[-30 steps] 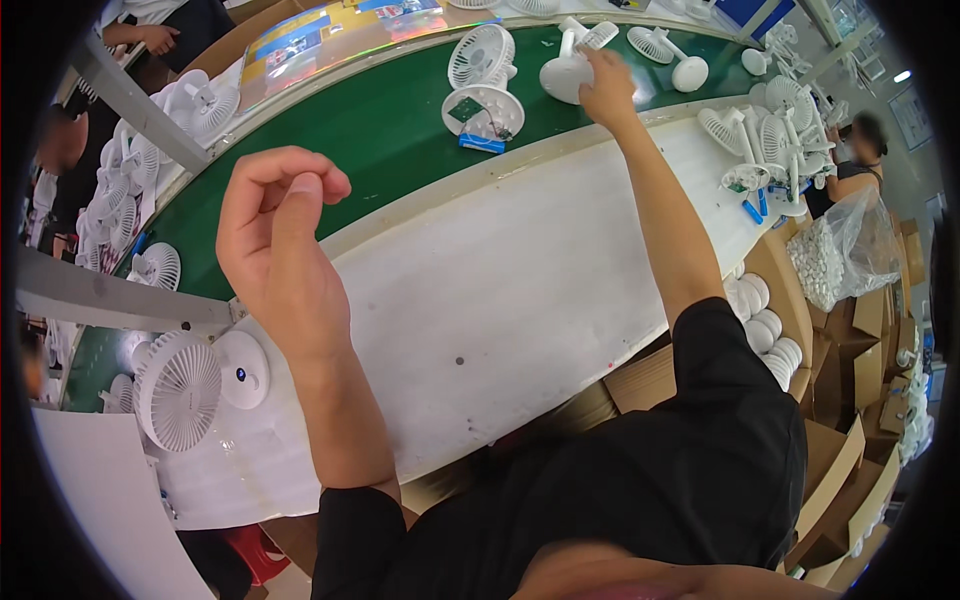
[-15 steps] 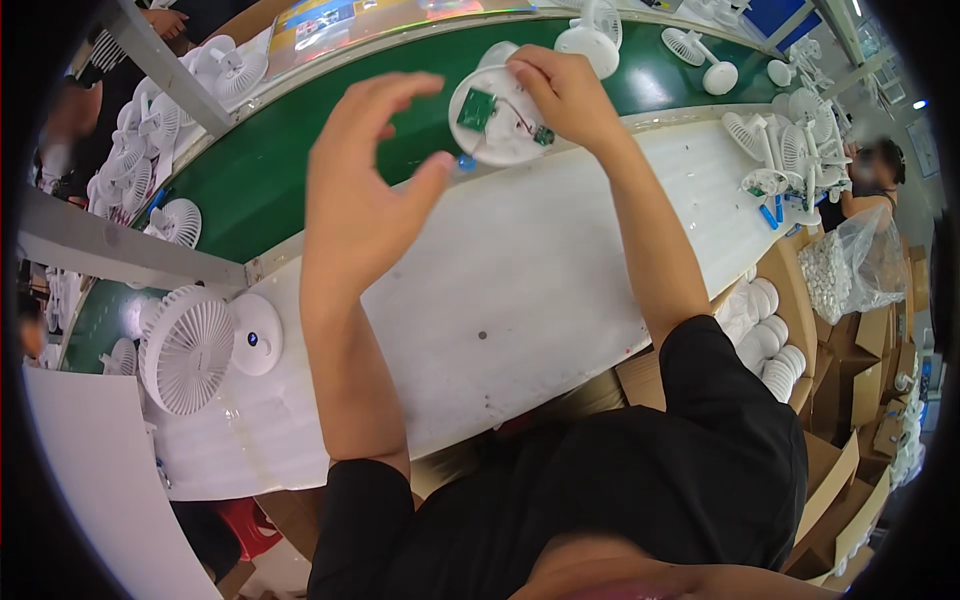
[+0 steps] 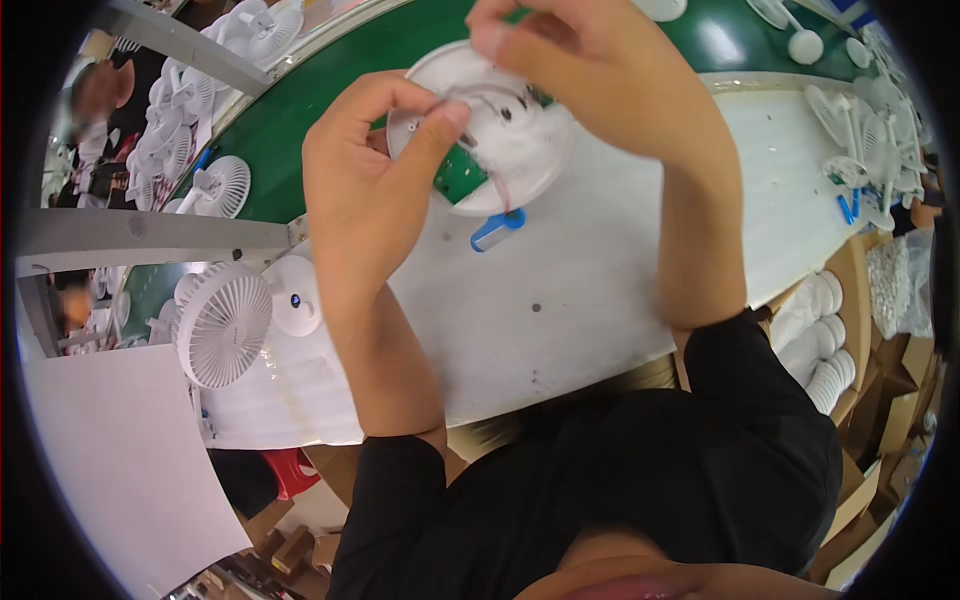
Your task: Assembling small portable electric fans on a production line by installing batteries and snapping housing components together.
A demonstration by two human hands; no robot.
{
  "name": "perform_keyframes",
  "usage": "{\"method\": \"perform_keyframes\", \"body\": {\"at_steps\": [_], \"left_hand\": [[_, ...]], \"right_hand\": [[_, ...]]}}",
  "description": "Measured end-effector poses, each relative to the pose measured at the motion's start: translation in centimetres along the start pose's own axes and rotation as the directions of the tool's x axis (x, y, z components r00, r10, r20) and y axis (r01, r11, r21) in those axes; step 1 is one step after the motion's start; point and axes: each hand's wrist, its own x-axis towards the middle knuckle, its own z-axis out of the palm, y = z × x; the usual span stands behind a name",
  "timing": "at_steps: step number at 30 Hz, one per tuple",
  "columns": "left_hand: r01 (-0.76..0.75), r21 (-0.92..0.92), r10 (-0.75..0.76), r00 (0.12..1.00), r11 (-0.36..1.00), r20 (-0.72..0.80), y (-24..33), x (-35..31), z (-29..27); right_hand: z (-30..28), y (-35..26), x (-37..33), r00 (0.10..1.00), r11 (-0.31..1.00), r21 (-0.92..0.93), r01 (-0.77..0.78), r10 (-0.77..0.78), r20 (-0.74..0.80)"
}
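A white round fan base (image 3: 535, 165), its hollow inside facing up, is held above the near edge of the green belt. Inside it sit a green circuit board (image 3: 461, 172), thin wires and a small dark part. My left hand (image 3: 365, 165) grips its left rim, the thumb pressed in over the board. Over the far right rim is my right hand (image 3: 625, 75), fingers curled and smeared by motion; whether they pinch anything is hidden. A blue cylindrical battery (image 3: 497, 231) shows just below the base, near a reddish wire.
White padded worktop (image 3: 540, 345) lies below my hands, the green belt (image 3: 270, 160) beyond. An assembled white fan (image 3: 225, 325) stands left by a grey metal post. More fans (image 3: 865, 135) and blue batteries are at right, above a carton of round white parts (image 3: 815, 330).
My left hand has come onto the base, which is nearer and turned. My right hand has shifted from gripping the rim to hovering over it. The blue battery shows more fully below.
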Motion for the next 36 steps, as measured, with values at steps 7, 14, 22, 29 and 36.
{"method": "perform_keyframes", "body": {"at_steps": [7,14,22,29,36], "left_hand": [[0.149,0.039,-0.130,0.943,0.988,-0.306,1.7,-1.2,1.1],[0.063,-0.148,-0.094,0.972,0.987,-0.213,1.8,-1.4,0.7],[-0.020,-0.070,0.002,0.970,0.997,-0.244,1.5,-1.5,0.9],[0.042,-0.292,-0.121,0.959,0.956,-0.256,3.2,-1.7,1.3],[0.036,-0.155,-0.072,0.971,0.987,-0.228,2.1,-1.6,0.9]], "right_hand": [[3.8,2.4,-0.9,0.856,0.896,-0.178,0.407,-0.442,-0.267],[3.5,-0.9,-1.7,0.918,0.966,-0.049,0.254,-0.257,-0.303],[4.5,-0.4,-1.9,0.856,0.928,-0.024,0.371,-0.352,-0.378],[4.8,-0.7,-1.6,0.922,0.972,-0.019,0.236,-0.230,-0.310],[5.2,-1.0,-1.9,0.938,0.963,0.187,0.193,-0.124,-0.325]]}}
